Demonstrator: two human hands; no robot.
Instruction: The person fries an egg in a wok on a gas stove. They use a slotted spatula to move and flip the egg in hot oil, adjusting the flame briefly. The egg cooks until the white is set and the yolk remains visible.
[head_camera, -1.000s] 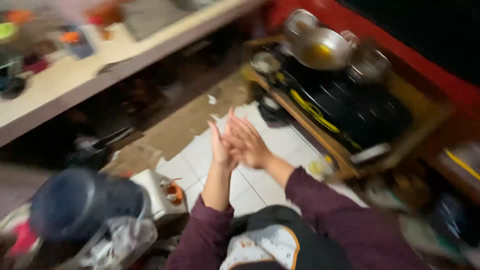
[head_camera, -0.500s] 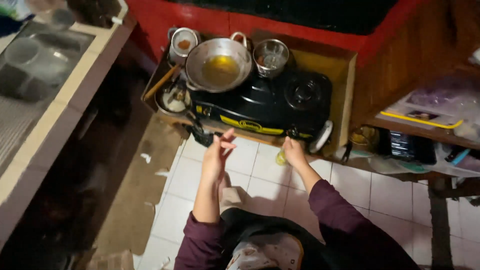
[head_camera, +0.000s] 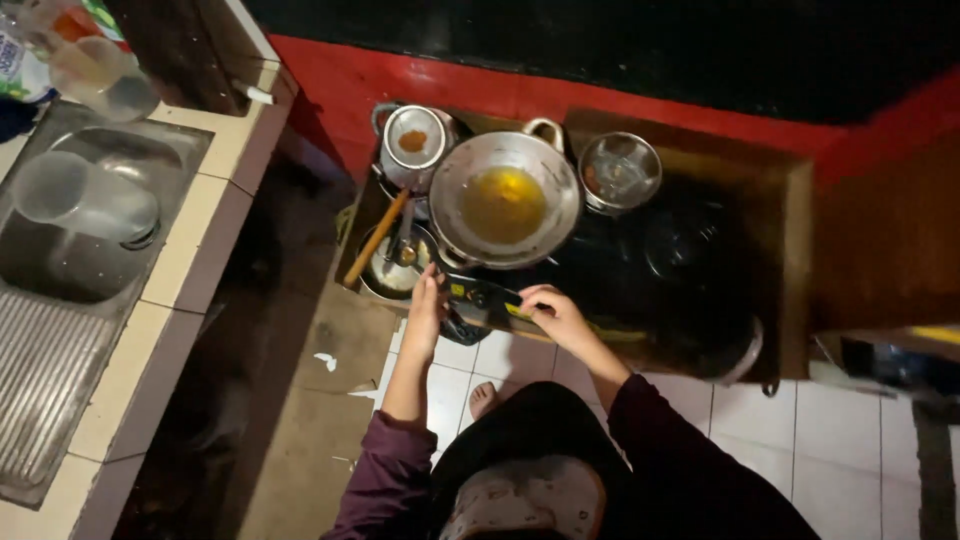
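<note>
**A:** Down at floor level, right in front of the person, a black two-burner gas stove (head_camera: 600, 270) is sitting in a low wooden box, and both hands are reaching for its front edge. Its long axis is running left to right across the view.

**B:** Which hand is doing what, though?

**A:** Right hand (head_camera: 556, 313) is curling its fingers over the front panel, looking like it's pinching the left burner's control knob (head_camera: 487, 297). Can't quite tell if it's actually gripping, the knob's mostly hidden. Left hand (head_camera: 428, 303) is sitting flat and loose at the stove's left front corner, holding nothing, just beside a small pot (head_camera: 397, 265) with a wooden-handled utensil (head_camera: 376, 238) sticking out of it.

**B:** So the hands are apart?

**A:** Yep, apart, with the knob lying between them, a bit nearer the right one. Directly beyond both hands a metal wok (head_camera: 504, 198) with yellowish oil is resting on the left burner. A small steel pot (head_camera: 620, 172) is sitting behind on the right, and a kettle (head_camera: 414, 142) on the left.
</note>
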